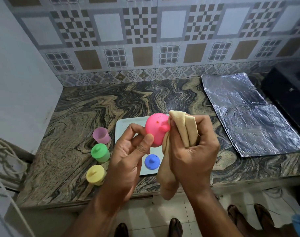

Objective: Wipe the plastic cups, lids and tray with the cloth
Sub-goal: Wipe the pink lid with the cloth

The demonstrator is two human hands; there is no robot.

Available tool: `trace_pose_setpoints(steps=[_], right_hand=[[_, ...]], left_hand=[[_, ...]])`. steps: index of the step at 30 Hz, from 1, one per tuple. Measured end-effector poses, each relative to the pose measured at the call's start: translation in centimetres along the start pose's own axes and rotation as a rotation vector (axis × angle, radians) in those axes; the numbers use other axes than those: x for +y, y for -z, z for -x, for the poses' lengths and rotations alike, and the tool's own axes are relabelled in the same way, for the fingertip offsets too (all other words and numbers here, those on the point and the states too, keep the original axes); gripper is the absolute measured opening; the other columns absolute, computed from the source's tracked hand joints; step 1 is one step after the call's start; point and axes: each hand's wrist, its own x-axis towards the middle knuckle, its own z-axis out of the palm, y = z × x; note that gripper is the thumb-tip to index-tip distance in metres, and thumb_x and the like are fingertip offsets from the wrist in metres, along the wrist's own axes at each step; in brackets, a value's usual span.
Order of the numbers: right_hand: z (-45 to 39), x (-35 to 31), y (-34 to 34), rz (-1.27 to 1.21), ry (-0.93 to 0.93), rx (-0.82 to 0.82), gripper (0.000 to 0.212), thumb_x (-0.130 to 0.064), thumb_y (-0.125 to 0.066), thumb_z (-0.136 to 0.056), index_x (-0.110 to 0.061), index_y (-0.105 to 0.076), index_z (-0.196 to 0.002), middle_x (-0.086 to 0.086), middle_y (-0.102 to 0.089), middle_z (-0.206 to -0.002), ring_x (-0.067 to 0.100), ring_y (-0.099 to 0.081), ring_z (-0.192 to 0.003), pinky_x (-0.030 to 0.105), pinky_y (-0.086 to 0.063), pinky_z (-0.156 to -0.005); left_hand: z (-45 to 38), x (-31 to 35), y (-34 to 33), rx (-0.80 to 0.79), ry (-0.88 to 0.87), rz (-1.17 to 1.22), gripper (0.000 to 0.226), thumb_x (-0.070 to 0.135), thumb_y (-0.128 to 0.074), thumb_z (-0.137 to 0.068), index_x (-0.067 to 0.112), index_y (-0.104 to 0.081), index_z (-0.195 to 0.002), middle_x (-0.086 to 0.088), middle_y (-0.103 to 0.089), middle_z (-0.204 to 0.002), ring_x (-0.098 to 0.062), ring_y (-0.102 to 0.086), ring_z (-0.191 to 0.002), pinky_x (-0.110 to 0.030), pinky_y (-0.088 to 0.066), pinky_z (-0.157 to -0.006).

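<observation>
Two hands at work above the tray (128, 123): the left hand (128, 156) pinches the pink lid (156, 129) by its rim, the right hand (193, 147) is clenched around the folded cloth (185, 129), pressed to the lid's edge. Specks dot the lid, so turning it against the cloth looks wise. On the tray lies a blue lid (151, 161); just left of it stand a lidless purple cup (101, 135) and lidded green (100, 152) and yellow cups (95, 174).

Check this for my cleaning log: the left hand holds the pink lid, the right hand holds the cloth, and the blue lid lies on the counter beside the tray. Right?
Not quite. The head view shows the blue lid lying on the tray, not on the counter beside it. The rest stands: the left hand holds the pink lid and the right hand holds the cloth.
</observation>
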Motion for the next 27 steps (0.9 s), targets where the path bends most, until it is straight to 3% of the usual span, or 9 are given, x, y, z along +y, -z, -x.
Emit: trace_pose_setpoints(steps=[5,9,12,15,18,24,27], right_hand=[[-0.9,-0.1,0.4,0.014,-0.02,-0.039,0.031,-0.017,-0.083,-0.091,-0.01,-0.055,-0.079,-0.009,-0.056,-0.063,0.002,-0.05,-0.054,0.029,-0.045,-0.051],[-2.7,-0.1,0.5,0.055,0.009,-0.11,0.031,-0.021,-0.085,-0.089,-0.012,-0.057,-0.078,-0.013,-0.055,-0.062,0.002,-0.049,-0.056,0.031,-0.047,-0.054],[-3.8,0.1,0.2,0.075,-0.013,-0.139,0.028,-0.022,-0.083,-0.09,-0.017,-0.058,-0.078,-0.012,-0.056,-0.063,0.004,-0.049,-0.056,0.03,-0.046,-0.053],[-5.2,0.5,0.9,-0.082,-0.086,-0.109,0.022,-0.013,-0.079,-0.093,-0.004,-0.062,-0.084,-0.007,-0.057,-0.067,0.004,-0.049,-0.059,0.026,-0.044,-0.053],[-5.7,0.3,2.2,-0.153,-0.065,-0.178,0.016,-0.005,-0.075,-0.096,0.001,-0.062,-0.089,-0.004,-0.057,-0.07,0.002,-0.05,-0.062,0.019,-0.045,-0.059],[-4.1,-0.6,2.5,-0.054,0.104,-0.458,0.017,-0.003,-0.078,-0.092,-0.013,-0.065,-0.097,-0.007,-0.068,-0.081,0.006,-0.061,-0.067,0.023,-0.049,-0.062],[-3.2,-0.9,1.8,0.005,0.162,-0.467,0.016,-0.02,-0.081,-0.091,-0.013,-0.071,-0.1,-0.009,-0.074,-0.086,0.013,-0.07,-0.069,0.031,-0.055,-0.061]], left_hand=[[0.1,1.0,0.4,-0.133,-0.051,-0.108,0.004,0.005,-0.052,-0.095,0.007,-0.049,-0.092,0.016,-0.066,-0.071,0.003,-0.061,-0.068,-0.01,-0.047,-0.073],[0.2,1.1,1.3,-0.207,0.03,-0.056,0.027,0.027,-0.079,-0.089,0.011,-0.057,-0.092,0.012,-0.062,-0.073,0.0,-0.056,-0.069,-0.012,-0.046,-0.071],[-0.4,1.1,2.2,-0.166,0.139,0.058,0.032,0.039,-0.091,-0.074,0.021,-0.07,-0.089,0.003,-0.063,-0.08,-0.007,-0.054,-0.075,-0.021,-0.043,-0.075],[-0.7,1.3,2.6,-0.09,0.216,0.218,0.035,0.033,-0.099,-0.059,0.022,-0.078,-0.085,0.005,-0.073,-0.085,-0.004,-0.066,-0.08,-0.023,-0.048,-0.082],[-0.8,1.7,2.9,-0.024,0.249,0.281,0.044,0.03,-0.104,-0.048,0.021,-0.081,-0.084,0.003,-0.076,-0.085,-0.005,-0.071,-0.076,-0.019,-0.057,-0.068],[-1.7,2.3,3.8,-0.047,0.292,0.214,0.052,0.03,-0.103,-0.051,0.015,-0.074,-0.092,0.0,-0.07,-0.083,-0.006,-0.067,-0.072,-0.019,-0.056,-0.069],[-2.1,2.7,4.1,-0.125,0.311,0.162,0.051,0.033,-0.098,-0.062,0.012,-0.069,-0.099,-0.006,-0.063,-0.094,-0.012,-0.058,-0.083,-0.024,-0.047,-0.08]])
